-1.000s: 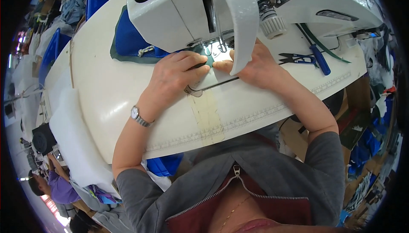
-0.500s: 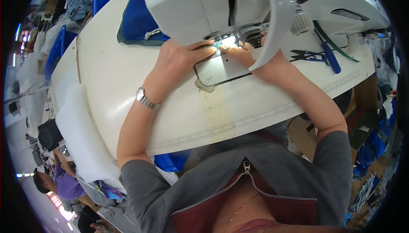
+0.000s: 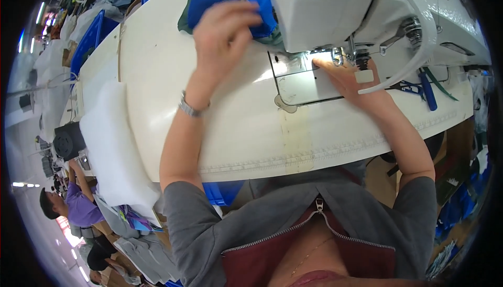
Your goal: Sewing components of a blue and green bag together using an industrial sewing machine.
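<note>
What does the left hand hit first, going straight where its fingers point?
The left hand likely meets blue fabric just beyond its fingers, then the white sewing machine; blur and depth leave contact unclear.

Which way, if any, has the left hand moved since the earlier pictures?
Yes: the left hand moved up-left, away from the metal plate.

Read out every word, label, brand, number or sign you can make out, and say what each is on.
None can be read clearly.
Ruler strip along the front of the table: markings too small to read.
Sewing machine: any lettering on its dark oval patch is too blurred.
Watch: dial turned too far sideways to read.
</note>
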The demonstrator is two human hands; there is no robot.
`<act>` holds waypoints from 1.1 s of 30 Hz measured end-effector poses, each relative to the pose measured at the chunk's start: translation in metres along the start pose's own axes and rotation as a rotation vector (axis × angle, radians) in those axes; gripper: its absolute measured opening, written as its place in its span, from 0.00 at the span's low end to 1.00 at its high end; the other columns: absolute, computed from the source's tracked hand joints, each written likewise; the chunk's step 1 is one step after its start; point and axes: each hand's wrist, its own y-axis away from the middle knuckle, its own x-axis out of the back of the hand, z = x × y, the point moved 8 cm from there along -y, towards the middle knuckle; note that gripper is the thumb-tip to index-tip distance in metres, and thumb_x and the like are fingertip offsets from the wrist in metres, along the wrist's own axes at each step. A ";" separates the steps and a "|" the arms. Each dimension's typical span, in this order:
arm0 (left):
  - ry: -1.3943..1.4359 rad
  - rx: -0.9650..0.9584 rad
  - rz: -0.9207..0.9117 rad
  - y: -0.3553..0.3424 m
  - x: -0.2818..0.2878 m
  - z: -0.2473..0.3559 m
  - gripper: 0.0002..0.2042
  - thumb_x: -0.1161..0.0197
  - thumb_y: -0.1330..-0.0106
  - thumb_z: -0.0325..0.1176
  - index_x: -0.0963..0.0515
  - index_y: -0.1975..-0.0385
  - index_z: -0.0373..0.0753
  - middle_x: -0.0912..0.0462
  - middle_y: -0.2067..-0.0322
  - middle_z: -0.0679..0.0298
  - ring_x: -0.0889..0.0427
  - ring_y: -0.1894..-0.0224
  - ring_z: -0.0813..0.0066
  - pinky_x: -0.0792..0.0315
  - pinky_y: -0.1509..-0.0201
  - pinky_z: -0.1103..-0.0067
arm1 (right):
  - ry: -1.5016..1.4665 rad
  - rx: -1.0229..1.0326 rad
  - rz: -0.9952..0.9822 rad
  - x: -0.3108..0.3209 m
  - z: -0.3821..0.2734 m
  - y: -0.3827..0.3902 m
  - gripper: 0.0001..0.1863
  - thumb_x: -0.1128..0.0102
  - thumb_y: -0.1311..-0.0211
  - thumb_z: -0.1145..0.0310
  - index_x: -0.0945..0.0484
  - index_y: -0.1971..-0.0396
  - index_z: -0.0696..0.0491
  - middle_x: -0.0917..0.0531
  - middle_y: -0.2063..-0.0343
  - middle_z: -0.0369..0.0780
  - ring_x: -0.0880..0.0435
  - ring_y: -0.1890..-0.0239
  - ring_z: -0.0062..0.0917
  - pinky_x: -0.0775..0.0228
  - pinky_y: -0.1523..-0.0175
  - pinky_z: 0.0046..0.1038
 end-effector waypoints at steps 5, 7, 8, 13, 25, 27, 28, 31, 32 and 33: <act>-0.217 0.057 -0.160 -0.051 -0.022 -0.072 0.18 0.32 0.45 0.40 0.18 0.55 0.41 0.23 0.48 0.44 0.22 0.47 0.57 0.32 0.40 0.71 | -0.001 -0.060 -0.336 -0.021 0.006 0.008 0.18 0.42 0.38 0.72 0.22 0.48 0.42 0.19 0.69 0.35 0.19 0.66 0.28 0.28 0.62 0.30; -0.593 -0.132 -0.311 -0.015 -0.038 -0.094 0.16 0.46 0.33 0.33 0.22 0.47 0.49 0.24 0.43 0.66 0.24 0.43 0.64 0.25 0.47 0.72 | 0.019 0.007 -0.246 -0.009 -0.007 0.004 0.17 0.40 0.41 0.73 0.21 0.51 0.44 0.25 0.76 0.35 0.23 0.71 0.30 0.30 0.64 0.33; -0.649 -0.186 -0.419 -0.007 -0.037 -0.092 0.18 0.50 0.30 0.33 0.28 0.41 0.52 0.27 0.40 0.69 0.28 0.39 0.64 0.25 0.44 0.71 | 0.046 0.029 -0.220 -0.004 -0.009 0.005 0.17 0.40 0.42 0.73 0.20 0.52 0.44 0.26 0.76 0.35 0.24 0.71 0.30 0.30 0.64 0.32; -0.743 0.301 -0.548 0.066 0.039 -0.054 0.17 0.50 0.29 0.40 0.26 0.43 0.49 0.25 0.43 0.57 0.22 0.48 0.59 0.25 0.48 0.69 | 0.055 0.114 -0.061 0.004 -0.008 0.015 0.18 0.38 0.45 0.72 0.19 0.53 0.40 0.28 0.77 0.33 0.24 0.70 0.30 0.29 0.64 0.32; -0.510 0.196 -0.492 0.081 0.078 0.077 0.13 0.43 0.34 0.37 0.21 0.52 0.42 0.22 0.46 0.62 0.25 0.44 0.61 0.31 0.43 0.64 | -0.259 0.282 -0.070 0.025 -0.075 0.014 0.26 0.30 0.53 0.62 0.22 0.50 0.47 0.20 0.47 0.37 0.21 0.46 0.29 0.33 0.41 0.37; -0.528 0.184 -0.602 0.081 0.048 0.071 0.16 0.44 0.32 0.38 0.24 0.46 0.43 0.27 0.41 0.64 0.31 0.38 0.61 0.37 0.37 0.60 | -0.256 0.374 -0.269 0.021 -0.124 0.024 0.39 0.31 0.53 0.49 0.29 0.41 0.50 0.31 0.36 0.41 0.37 0.31 0.31 0.44 0.33 0.51; -0.558 0.176 -0.713 0.087 0.035 0.065 0.20 0.45 0.31 0.39 0.28 0.40 0.44 0.32 0.36 0.67 0.37 0.32 0.61 0.43 0.32 0.56 | -0.292 0.371 -0.339 0.012 -0.139 0.032 0.39 0.32 0.51 0.47 0.29 0.41 0.52 0.31 0.36 0.42 0.38 0.31 0.31 0.46 0.33 0.52; -0.671 0.210 -0.774 0.099 0.026 0.033 0.22 0.47 0.30 0.42 0.33 0.36 0.46 0.37 0.32 0.69 0.42 0.29 0.63 0.47 0.31 0.50 | -0.319 0.350 -0.436 0.004 -0.157 0.050 0.39 0.35 0.49 0.43 0.29 0.42 0.54 0.32 0.36 0.43 0.38 0.30 0.31 0.50 0.31 0.55; -0.677 0.220 -0.778 0.103 0.028 0.029 0.22 0.49 0.29 0.43 0.33 0.36 0.47 0.36 0.33 0.69 0.41 0.30 0.63 0.47 0.31 0.50 | -0.308 0.330 -0.460 0.004 -0.158 0.051 0.39 0.36 0.48 0.42 0.29 0.42 0.55 0.32 0.36 0.43 0.38 0.30 0.32 0.51 0.31 0.56; -0.678 0.218 -0.777 0.103 0.026 0.029 0.22 0.49 0.29 0.43 0.33 0.36 0.47 0.36 0.33 0.69 0.41 0.30 0.63 0.47 0.31 0.50 | -0.307 0.329 -0.458 0.004 -0.158 0.054 0.39 0.36 0.48 0.42 0.29 0.42 0.55 0.32 0.36 0.43 0.38 0.30 0.32 0.51 0.31 0.56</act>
